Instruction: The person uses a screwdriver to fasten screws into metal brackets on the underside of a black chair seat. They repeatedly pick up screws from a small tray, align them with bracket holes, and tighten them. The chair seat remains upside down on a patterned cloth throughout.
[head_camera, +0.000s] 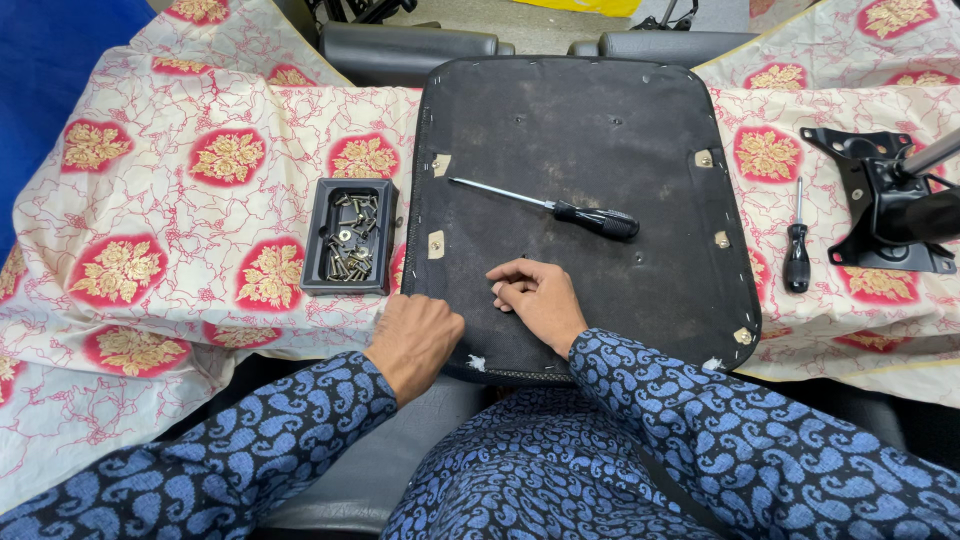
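- Cloth (180, 190) – cream fabric with red veining and red-and-gold flower medallions, spread over the work surface under everything else.
- Seat base (585, 130), a black, scuffed, rounded-square chair panel lying flat at the middle of the cloth, with small metal tabs along its left and right edges and white staples showing at its near edge.
- Chair mechanism (885, 200), a black metal tilt plate with a pole, lying on the cloth well to the right of the seat base.
- Left hand (415, 340), closed into a loose fist with the fingers curled under, resting at the near left corner of the seat base; whether anything is inside it cannot be told.
- Right hand (540, 298), resting on the seat base near its front edge, fingers bent together and tips pressed to the black surface – clamped on nothing visible.
- Black tray (322, 255), rectangular, just left of the seat base, holding a heap of screws (350, 240).
- Long screwdriver (560, 208), black handle, lying on the seat base beyond the right hand.
- Short screwdriver (797, 245), black handle, on the cloth between seat base and mechanism.
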